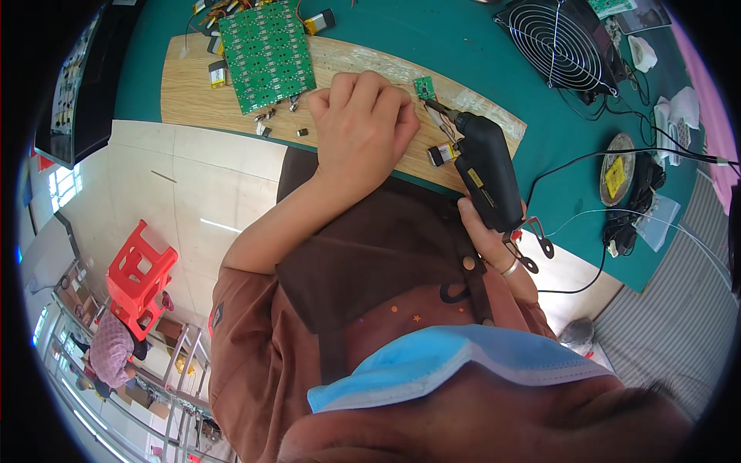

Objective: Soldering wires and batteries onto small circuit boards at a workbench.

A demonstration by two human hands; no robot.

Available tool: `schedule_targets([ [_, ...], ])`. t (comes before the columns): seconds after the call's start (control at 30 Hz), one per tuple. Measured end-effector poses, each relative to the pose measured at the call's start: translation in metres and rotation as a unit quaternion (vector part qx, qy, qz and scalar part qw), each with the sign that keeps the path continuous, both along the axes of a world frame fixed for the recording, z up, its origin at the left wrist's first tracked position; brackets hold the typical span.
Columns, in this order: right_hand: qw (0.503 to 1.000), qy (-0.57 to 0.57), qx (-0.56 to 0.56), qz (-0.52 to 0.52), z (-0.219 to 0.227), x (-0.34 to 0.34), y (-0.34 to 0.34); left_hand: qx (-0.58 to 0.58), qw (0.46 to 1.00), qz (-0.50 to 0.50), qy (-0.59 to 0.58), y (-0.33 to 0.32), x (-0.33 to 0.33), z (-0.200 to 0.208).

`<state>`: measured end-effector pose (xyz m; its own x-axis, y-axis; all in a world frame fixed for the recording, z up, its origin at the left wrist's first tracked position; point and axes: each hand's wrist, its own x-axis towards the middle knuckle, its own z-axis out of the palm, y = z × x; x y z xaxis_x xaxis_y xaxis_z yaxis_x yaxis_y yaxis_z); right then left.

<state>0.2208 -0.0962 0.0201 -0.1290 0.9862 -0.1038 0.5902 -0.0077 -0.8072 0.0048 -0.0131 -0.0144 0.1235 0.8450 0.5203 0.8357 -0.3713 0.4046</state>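
Note:
My left hand (361, 127) rests on a wooden board (189, 85), fingers curled together; what they pinch, if anything, is hidden beneath them. To its right a small green circuit board (423, 87) lies near the board's far edge. My right hand (485, 235) grips a black soldering gun (490, 170) from below, its tip pointing at that small circuit board. Beside the gun's nose lies a small silver battery (442, 154) with thin wires. A large green circuit panel (268, 58) lies left of my left hand, with small connectors (302, 133) near its lower edge.
A black fan with a wire guard (557, 42) stands at the far right of the green mat (540, 123). Nearer are a round tin (617, 166) with a yellow piece, and cables (641, 204). More batteries (319, 21) lie at the back. Red stools (141, 270) stand on the floor, left.

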Motion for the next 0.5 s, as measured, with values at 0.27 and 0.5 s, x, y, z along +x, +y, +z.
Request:
schedule_targets([
  [0.27, 1.0, -0.006, 0.0, 0.015, -0.0002, 0.0012, 0.0008, 0.001, 1.0, 0.003, 0.0, 0.0005, 0.0015, -0.0014],
  [0.5, 1.0, 0.022, -0.012, -0.013, -0.0014, -0.0011, -0.0005, 0.007, 1.0, 0.002, 0.001, 0.0012, 0.0009, 0.0],
])
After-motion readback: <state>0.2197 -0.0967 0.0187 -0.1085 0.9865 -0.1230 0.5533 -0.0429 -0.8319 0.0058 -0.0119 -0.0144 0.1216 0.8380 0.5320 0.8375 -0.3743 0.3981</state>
